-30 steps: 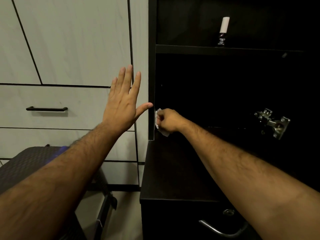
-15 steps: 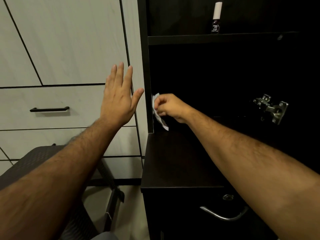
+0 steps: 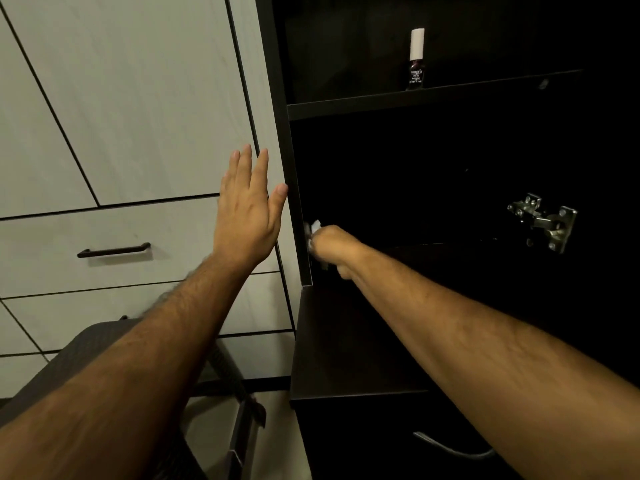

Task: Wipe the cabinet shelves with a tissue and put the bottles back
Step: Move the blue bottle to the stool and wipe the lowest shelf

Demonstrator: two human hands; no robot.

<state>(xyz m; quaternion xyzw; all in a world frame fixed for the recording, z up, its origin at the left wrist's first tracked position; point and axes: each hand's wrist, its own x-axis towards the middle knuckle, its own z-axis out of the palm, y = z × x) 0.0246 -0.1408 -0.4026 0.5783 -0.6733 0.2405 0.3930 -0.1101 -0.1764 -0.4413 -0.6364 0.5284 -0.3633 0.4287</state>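
right hand (image 3: pixel 331 244) dropped lower | fingers pinching tissue (image 3: pixel 314 227) | left hand (image 3: pixel 246 216) spread

**Shelves: what sat on them**

Dark cabinet (image 3: pixel 282 140) had an upper shelf (image 3: pixel 433 98) carrying one small dark bottle (image 3: pixel 415 60) with a white cap, upright near the front edge, well above the right hand's fingers (image 3: pixel 317 242). Lower shelf (image 3: pixel 346 341), just below those fingers, was bare dark board.

Matt dark wood cabinet (image 3: pixel 294 188) — shiny metal hinge (image 3: pixel 543 221), paper tissue (image 3: pixel 316 226).
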